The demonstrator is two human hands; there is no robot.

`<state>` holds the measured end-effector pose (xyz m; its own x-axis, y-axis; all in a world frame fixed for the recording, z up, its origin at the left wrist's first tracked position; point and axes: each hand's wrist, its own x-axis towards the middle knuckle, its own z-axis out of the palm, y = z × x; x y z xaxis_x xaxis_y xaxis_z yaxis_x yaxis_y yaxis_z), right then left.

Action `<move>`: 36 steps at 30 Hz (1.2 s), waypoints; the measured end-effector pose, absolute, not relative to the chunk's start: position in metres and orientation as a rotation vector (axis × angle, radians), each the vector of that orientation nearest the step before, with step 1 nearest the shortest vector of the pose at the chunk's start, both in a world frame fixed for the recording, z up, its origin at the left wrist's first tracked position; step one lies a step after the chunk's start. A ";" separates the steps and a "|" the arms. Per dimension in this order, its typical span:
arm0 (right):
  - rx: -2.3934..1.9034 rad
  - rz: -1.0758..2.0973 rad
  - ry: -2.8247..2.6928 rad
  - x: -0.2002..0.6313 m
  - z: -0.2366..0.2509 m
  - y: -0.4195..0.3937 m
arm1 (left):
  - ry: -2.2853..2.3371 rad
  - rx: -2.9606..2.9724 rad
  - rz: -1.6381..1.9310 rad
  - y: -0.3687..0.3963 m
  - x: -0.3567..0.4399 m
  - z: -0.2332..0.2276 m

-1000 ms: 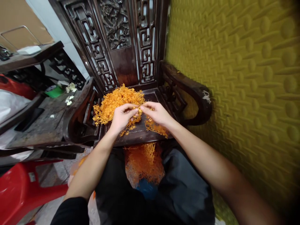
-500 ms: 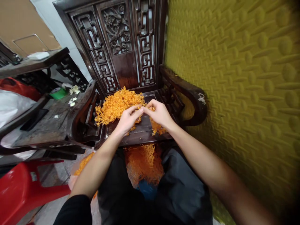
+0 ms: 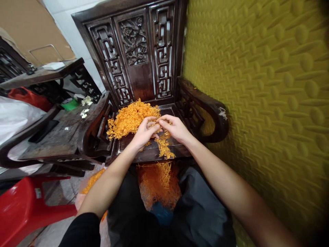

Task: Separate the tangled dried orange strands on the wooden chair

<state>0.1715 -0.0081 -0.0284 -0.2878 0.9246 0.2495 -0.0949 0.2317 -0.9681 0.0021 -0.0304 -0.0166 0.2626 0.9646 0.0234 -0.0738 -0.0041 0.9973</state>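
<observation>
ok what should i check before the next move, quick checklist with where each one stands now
1. Both hands in view: ok, left hand and right hand are close together over the chair seat.
2. Grip on the strands: cannot tell, the fingers hide what is pinched.
3. Orange pile supported: ok, it rests on the seat, beyond the left hand.
4. Stray strands kept back from the seat's front edge: not ok, a loose bunch extends below the right hand towards it.
5. Loose bunch held or free: cannot tell, its upper end meets the fingers.
</observation>
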 end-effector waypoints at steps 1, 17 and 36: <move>-0.820 1.209 -1.545 0.174 -0.028 -0.008 | 0.939 1.271 1.020 -0.031 0.001 -0.016; -0.997 0.066 -2.465 0.186 -0.024 -0.014 | 1.371 2.341 0.484 -0.038 -0.006 -0.020; -1.304 0.018 -2.248 0.184 -0.019 -0.025 | 1.401 2.069 0.713 -0.041 0.015 -0.017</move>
<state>0.1840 -0.0252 -0.0187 -0.3889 0.8092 0.4404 0.8022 0.5325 -0.2700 0.0149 -0.0408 -0.0168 0.3207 0.9387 0.1267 0.6549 -0.3165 0.6862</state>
